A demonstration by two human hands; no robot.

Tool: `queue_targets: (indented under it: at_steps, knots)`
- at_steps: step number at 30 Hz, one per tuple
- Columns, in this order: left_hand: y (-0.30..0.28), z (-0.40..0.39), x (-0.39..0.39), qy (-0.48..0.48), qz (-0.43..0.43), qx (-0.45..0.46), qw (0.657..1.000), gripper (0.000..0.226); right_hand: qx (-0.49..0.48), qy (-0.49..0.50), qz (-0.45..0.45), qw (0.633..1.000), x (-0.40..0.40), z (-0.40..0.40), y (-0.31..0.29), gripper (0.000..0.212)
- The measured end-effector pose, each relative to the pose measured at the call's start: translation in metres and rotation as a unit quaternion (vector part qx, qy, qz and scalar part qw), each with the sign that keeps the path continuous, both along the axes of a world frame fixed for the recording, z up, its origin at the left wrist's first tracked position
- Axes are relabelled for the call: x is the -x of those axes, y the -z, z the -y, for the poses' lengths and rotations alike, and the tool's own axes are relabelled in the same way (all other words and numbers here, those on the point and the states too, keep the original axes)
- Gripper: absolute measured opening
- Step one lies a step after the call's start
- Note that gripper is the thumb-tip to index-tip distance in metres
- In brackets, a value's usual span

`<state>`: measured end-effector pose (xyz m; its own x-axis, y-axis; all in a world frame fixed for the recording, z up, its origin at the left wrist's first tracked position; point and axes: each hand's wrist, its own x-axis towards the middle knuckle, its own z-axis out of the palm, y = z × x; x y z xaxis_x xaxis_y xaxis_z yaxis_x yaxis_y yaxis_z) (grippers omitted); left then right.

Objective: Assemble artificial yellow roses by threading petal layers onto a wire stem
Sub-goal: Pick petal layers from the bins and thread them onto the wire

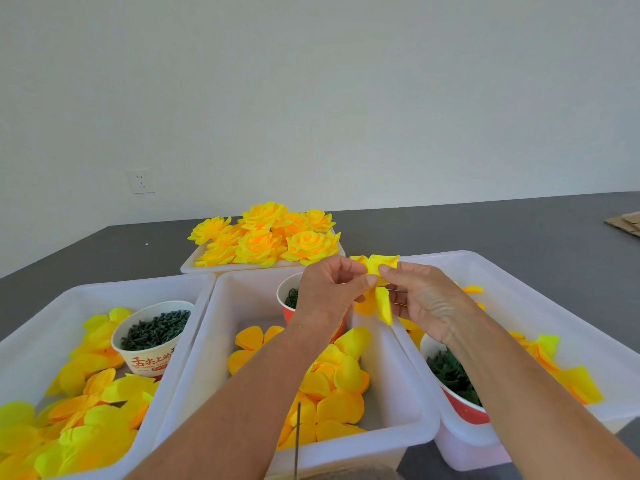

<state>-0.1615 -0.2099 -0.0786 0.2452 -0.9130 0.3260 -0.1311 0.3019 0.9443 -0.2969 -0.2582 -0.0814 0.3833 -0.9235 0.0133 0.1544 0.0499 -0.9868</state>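
Head view (close) faces forward, downward.

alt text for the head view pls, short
Both hands, left hand and right hand, pinch a yellow petal layer above three white bins of loose yellow petals. A tray of finished yellow roses sits behind.

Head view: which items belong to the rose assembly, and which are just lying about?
In the job:
- petal layer, pinched by left hand and right hand
- wire stem
- loose petals in the middle bin
- cup of dark green parts
- finished roses on the far tray

Lying about:
- cardboard on the table
- wall socket
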Motion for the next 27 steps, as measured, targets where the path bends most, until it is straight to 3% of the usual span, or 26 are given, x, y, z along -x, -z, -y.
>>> queue_targets:
  at_steps: [4,9,13,18,22,27]
  knots:
    - [0.0013,-0.0019,0.0025,-0.018,0.092,0.013,0.996,0.021,0.006,-0.002,-0.007,1.0,-0.0003,-0.0035,-0.0016,0.034]
    - [-0.0001,-0.0022,0.0043,-0.019,0.1,0.025,0.995,0.023,0.01,0.005,-0.01,1.0,0.0002,-0.006,-0.0036,0.071]
    - [0.0003,-0.0019,0.0044,0.002,0.101,0.029,0.994,0.015,0.017,0.015,-0.009,1.0,0.0,-0.0068,-0.0041,0.078]
    - [0.0005,0.0018,0.0019,-0.01,0.09,0.023,0.996,0.007,0.016,0.014,0.002,1.0,-0.0018,-0.0075,-0.0059,0.065]
    - [0.0015,0.0032,0.0008,-0.035,0.093,0.021,0.995,0.014,0.013,0.023,-0.005,1.0,-0.0021,-0.0067,-0.0053,0.041]
    - [0.0012,0.0045,-0.0011,-0.064,0.088,0.002,0.994,0.018,0.036,0.019,-0.014,0.999,-0.0027,-0.0078,-0.0053,0.035]
